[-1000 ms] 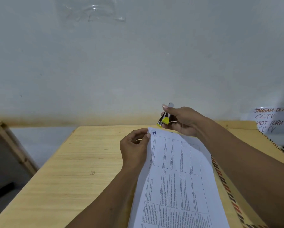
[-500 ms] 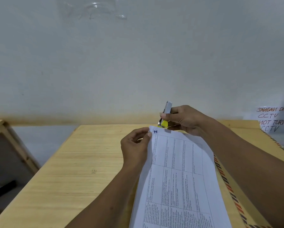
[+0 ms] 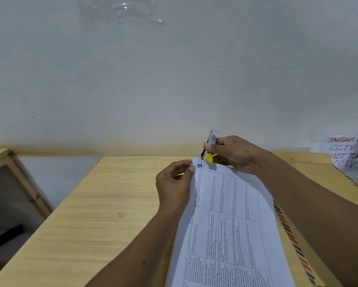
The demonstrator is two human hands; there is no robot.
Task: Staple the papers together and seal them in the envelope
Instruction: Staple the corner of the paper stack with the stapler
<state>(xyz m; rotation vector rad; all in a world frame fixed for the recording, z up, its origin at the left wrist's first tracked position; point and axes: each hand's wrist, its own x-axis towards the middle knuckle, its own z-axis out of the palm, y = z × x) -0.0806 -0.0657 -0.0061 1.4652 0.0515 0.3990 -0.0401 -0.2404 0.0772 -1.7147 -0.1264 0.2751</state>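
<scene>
Plainly at the stapling step, with nothing sealed yet. Has the papers, topped by a printed table sheet marked with a blue 1, lying lengthwise toward the wall over the envelope, with only its striped border showing along the right side. Pinches the top left corner of the stack with the left hand, thumb and forefinger closed on the sheet edge, other fingers curled loosely. Grips the stapler in the right hand, fingers wrapped round the metal body, nose tipped down, yellow part touching or just above that same corner. Cannot tell about the mouth, astride the sheets or not. Rests the lot on a pale wooden table, with a small bent staple lying alone well to the left. Beyond, only a white wall and a handwritten notice at far right. Calls next, by the look of it, for seating the corner fully in the stapler's mouth, edges flush under the pinch, then one firm squeeze. Risks catching only the top sheet with a fanned corner. Leaves the envelope for afterwards.
</scene>
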